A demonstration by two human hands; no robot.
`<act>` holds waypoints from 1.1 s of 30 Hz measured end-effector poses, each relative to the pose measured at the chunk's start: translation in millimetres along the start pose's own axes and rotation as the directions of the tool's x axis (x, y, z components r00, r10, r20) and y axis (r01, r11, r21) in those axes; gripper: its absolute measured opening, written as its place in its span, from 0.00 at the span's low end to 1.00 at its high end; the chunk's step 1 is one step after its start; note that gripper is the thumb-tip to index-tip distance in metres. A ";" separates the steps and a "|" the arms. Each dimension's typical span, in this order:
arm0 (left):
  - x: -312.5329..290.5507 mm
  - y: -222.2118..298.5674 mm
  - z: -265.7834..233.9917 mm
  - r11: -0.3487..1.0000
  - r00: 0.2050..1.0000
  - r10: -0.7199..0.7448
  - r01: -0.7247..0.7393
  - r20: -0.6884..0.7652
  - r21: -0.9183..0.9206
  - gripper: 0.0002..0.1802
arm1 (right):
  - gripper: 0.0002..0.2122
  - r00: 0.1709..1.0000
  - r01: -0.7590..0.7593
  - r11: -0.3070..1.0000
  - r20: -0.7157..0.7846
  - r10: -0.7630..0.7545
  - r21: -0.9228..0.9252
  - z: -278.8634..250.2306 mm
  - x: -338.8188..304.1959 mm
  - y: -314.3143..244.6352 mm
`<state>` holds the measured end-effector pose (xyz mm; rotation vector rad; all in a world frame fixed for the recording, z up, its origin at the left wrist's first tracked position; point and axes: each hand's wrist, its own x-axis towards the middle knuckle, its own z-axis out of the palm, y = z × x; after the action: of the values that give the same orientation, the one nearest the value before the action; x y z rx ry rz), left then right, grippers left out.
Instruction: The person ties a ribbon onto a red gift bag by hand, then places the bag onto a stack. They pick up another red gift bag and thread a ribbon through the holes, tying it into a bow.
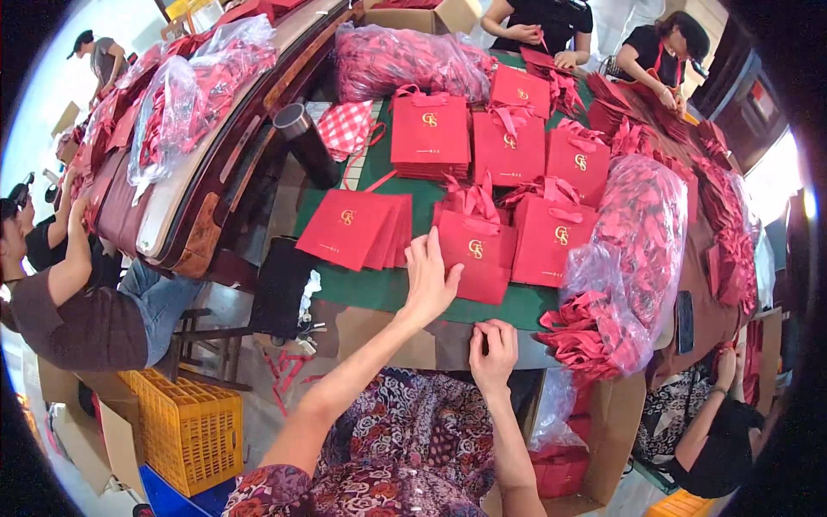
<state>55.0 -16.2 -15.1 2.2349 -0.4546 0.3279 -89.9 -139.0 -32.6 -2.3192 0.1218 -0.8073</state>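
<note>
My left hand rests at the left edge of a red paper gift bag with a gold emblem and a red ribbon. Its fingers are stretched out and the thumb stands apart, over the bag. To its left lies a fanned stack of similar red bags. My right hand is at the near edge of the green-topped table, just below the bag. Its fingers are loosely curled with a gap to the thumb, and nothing shows in them. More stacks of red bags stand beyond.
Clear plastic sacks of red ribboned pieces lie right and at the back. A dark tumbler stands at the left, near a checked cloth. A phone lies right. Yellow crates are on the floor. Several people work around.
</note>
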 end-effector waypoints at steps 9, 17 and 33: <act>-13.8 -17.8 -95.1 0.880 0.989 0.136 -0.096 -0.053 0.466 0.45 | 0.06 1.000 -0.013 1.000 -0.007 0.012 -0.015 -1.5 -3.6 6.4; -14.6 -87.9 -117.3 0.902 0.992 0.116 -0.130 0.058 0.413 0.35 | 0.07 1.000 -0.019 0.999 0.011 0.018 0.044 -11.7 -2.6 0.1; -74.3 -48.2 -135.0 0.917 0.954 0.298 -0.295 0.031 0.269 0.24 | 0.06 0.986 -0.168 0.880 -0.092 0.142 -0.444 -66.5 -15.7 32.0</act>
<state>-2.7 132.5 10.2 2.4264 -0.7880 0.5910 -137.2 -196.8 -21.9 -2.6733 0.5700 -0.8291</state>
